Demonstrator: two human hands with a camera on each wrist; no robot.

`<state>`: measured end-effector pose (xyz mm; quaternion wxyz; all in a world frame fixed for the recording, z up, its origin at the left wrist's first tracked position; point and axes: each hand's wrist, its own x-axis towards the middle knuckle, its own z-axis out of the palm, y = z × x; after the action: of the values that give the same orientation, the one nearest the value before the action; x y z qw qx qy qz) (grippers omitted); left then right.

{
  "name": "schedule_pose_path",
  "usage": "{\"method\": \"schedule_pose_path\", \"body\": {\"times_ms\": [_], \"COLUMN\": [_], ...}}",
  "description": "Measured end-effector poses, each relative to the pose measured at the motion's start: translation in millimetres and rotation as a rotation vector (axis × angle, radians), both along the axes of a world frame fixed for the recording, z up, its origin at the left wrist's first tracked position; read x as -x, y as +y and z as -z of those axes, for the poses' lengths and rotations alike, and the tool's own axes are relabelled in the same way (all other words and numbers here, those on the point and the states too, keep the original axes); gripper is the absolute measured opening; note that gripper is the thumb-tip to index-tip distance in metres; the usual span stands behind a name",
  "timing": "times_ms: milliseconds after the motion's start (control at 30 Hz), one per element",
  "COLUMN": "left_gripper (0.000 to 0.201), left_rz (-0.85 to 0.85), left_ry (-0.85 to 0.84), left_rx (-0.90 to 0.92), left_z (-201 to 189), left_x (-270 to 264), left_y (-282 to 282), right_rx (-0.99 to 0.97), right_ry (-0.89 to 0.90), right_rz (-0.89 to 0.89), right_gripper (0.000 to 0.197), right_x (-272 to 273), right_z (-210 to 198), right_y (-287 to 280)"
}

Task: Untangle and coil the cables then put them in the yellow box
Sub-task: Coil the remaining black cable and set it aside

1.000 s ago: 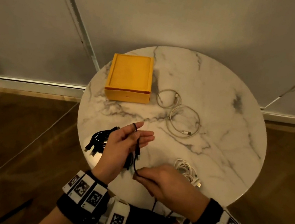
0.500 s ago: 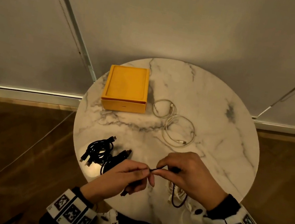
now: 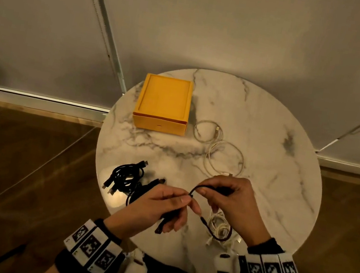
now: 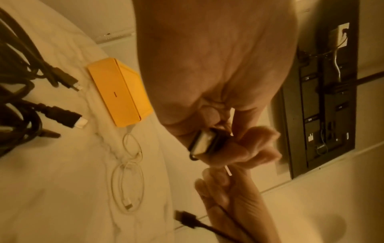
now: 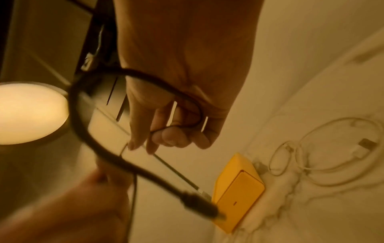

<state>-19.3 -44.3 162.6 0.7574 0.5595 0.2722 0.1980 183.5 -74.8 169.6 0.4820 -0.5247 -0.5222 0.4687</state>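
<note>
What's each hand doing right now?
Left hand: pinches the black cable.
Right hand: grips the same black cable.

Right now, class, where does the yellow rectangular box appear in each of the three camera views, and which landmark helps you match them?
Head view: the yellow rectangular box sits on the far left of the round marble table.
Left wrist view: centre left, beside the hand.
Right wrist view: lower right of centre.
Shared landmark: the coiled white cables lie on the table just beside the box in every view.
</note>
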Motion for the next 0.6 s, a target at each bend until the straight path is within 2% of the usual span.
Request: {"method": "schedule_pose_path", "body": {"times_ms": [167, 267, 367, 500, 600], "left_gripper": [0.029, 0.028, 0.028, 0.028, 0.03], "left_rz": [-0.074, -0.1, -0.062, -0.082, -0.143], "left_ry": [0.294, 0.382, 0.452, 0.573, 0.675], "left_rx": [-0.325, -0.549, -0.717, -0.862, -0.864], "left_z": [15.9, 18.8, 23.0, 30.9, 32.3], "left_x": [21.8, 39.1, 45.6, 55.8, 76.2], "left_y": [18.7, 33.6, 38.8, 43.8, 53.0], "right_rx": [0.222, 0.329, 0.352, 0.369, 0.357], "right_ry": [-0.058, 0.026, 0.09, -0.104, -0.173], "right_rz": [-0.124, -0.177, -0.236, -0.334, -0.372], "right_gripper": [0.006, 0.01, 0.018, 0.027, 0.017], "right_x": [-10.7, -10.3, -5.6, -9.1, -11.8], "right_z": [1.3, 6.1, 4.6, -5.5, -8.7], "right_y": [-4.7, -12.1, -20.8, -30.2, -43.2]}}
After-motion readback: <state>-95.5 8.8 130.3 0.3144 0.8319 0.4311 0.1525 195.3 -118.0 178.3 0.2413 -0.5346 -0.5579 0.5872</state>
